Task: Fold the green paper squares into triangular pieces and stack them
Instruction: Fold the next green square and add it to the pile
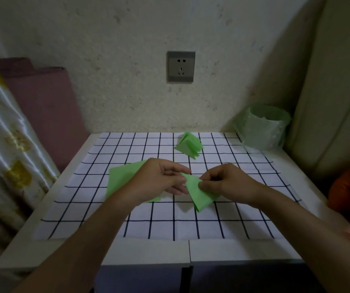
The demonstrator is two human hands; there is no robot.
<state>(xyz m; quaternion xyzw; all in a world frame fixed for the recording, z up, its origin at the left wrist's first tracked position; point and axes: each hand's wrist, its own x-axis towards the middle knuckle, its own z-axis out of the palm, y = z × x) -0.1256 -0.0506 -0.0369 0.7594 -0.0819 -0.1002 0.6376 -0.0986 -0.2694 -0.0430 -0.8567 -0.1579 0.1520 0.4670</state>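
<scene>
Over the middle of a white desk point(148, 252) covered with a white cloth point(191, 227) ruled in a dark grid, a person's two bare hands meet, seen from above and behind. The right hand point(227, 182) has its thumb and fingers curled in a pinching grip on the right edge of a folded green paper piece point(200, 196), which is lifted a little off the cloth with one point up toward the left hand and its wider folded end hanging toward the viewer. The left hand point(161, 179) is loosely curled, its fingertips at the piece's upper point and left edge; whether its grip actually closes on the paper cannot be told. Beneath the left wrist and forearm, flat on the cloth, lie the unfolded green paper squares point(121, 180), partly hidden by the arm. Farther back, near the far edge of the cloth, sits a small stack of finished green triangular pieces point(189, 146), well apart from both hands. At the desk's far right corner stands a bin lined with a pale green plastic bag point(265, 130). A grey wall socket point(180, 67) is set in the rough pale wall behind. A shiny patterned curtain point(5, 144) hangs at the left.
</scene>
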